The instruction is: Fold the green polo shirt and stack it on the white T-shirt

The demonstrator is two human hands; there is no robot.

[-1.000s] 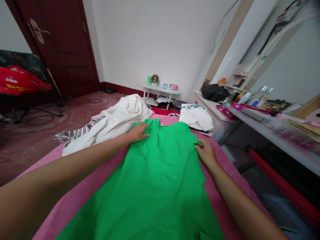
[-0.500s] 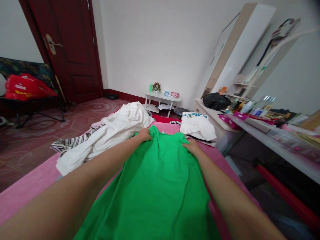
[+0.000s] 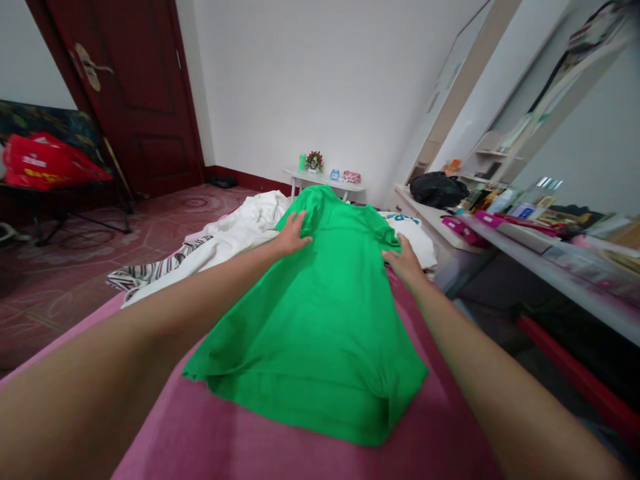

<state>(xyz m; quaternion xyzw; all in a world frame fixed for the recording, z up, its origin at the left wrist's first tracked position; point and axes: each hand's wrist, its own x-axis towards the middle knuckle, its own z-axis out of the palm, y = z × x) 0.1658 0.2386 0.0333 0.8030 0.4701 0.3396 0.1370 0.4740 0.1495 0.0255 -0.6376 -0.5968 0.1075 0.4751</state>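
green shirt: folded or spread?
Spread. The green shirt lies flat on the pink bedcover, hem unfolded, both hands near its shoulders.

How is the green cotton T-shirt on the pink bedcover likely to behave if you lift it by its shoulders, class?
The green cotton T-shirt will probably hang limp: its hem already ripples on the pink bedcover. It looks thin, so likely light. With the left hand and right hand gripping opposite shoulders, it should stay spread; released, it would likely crumple.
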